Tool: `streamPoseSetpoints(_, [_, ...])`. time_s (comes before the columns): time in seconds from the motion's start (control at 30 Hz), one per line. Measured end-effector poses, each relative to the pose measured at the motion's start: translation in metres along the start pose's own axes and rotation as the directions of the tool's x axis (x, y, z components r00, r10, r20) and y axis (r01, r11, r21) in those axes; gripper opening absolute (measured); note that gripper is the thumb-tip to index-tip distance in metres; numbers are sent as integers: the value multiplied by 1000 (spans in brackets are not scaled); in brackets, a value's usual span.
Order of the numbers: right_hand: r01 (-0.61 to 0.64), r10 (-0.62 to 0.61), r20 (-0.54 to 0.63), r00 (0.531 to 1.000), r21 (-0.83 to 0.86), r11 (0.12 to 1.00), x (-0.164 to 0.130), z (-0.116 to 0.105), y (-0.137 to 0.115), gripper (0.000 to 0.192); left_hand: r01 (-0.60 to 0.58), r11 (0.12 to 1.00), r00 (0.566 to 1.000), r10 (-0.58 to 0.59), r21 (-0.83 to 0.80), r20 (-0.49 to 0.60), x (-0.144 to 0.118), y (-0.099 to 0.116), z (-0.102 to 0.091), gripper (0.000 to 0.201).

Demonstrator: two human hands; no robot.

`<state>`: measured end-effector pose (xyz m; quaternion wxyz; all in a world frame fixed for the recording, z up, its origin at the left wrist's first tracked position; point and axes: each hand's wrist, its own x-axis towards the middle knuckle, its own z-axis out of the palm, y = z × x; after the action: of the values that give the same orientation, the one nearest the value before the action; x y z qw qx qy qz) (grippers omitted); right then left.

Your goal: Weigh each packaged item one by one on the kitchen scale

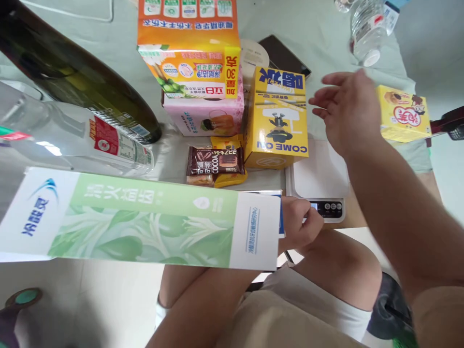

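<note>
A long green-and-white box (141, 227) lies level across the lower left of the view, above the person's knees and off the desk (319, 34) edge. The left hand (299, 224) grips its right end, fingers (308, 220) curled tight around it. At one o'clock from that hand, touching distance, sits a white scale (319, 181). The right hand (348, 111) hovers above the scale, fingers spread loosely, holding nothing. At nine o'clock from it stands a yellow box (277, 118); at three o'clock, a small yellow carton (402, 113). Cocoa packets (215, 164) lie at eleven o'clock from the left hand, bottles (79, 121) farther left.
</note>
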<state>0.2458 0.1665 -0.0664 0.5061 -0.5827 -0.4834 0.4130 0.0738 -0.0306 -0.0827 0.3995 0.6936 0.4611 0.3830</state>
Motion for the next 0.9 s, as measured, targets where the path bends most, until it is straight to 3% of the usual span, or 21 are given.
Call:
streamPoseSetpoints(0.03, [-6,13,-60,998,117,993,-22,-8,-5,40,8,1000,1000,-8,1,-16,2,2,-1,36])
streamPoseSetpoints(0.1, [99,-19,-262,965,298,949,-66,-23,-10,38,18,1000,1000,-18,5,-25,5,7,-4,36])
streamPoseSetpoints(0.17, [170,18,-457,889,367,915,-101,-35,-9,35,18,1000,1000,-18,15,-9,8,10,-5,37])
streamPoseSetpoints(0.23, [182,71,-534,843,407,895,-118,-47,-6,32,20,999,1000,-21,32,5,10,12,-6,38])
streamPoseSetpoints(0.47, [127,192,-547,815,492,861,-115,-116,17,34,46,997,998,-43,60,-40,8,8,-5,41])
streamPoseSetpoints(0.6, [64,277,-481,832,579,813,-121,-133,30,37,44,998,998,-42,45,-40,9,28,3,41])
streamPoseSetpoints(0.7, [34,369,-449,814,671,741,-123,-132,26,35,52,999,996,-51,-8,69,35,64,29,42])
streamPoseSetpoints(0.77, [41,397,-435,808,713,700,-122,-132,21,33,152,984,983,-141,-88,118,67,88,56,42])
streamPoseSetpoints(0.83, [51,416,-423,805,748,661,-121,-134,17,32,196,974,979,-188,-112,77,108,103,87,36])
streamPoseSetpoints(0.9, [41,473,-403,784,793,608,-121,-137,12,30,240,966,970,-241,-93,3,155,105,116,30])
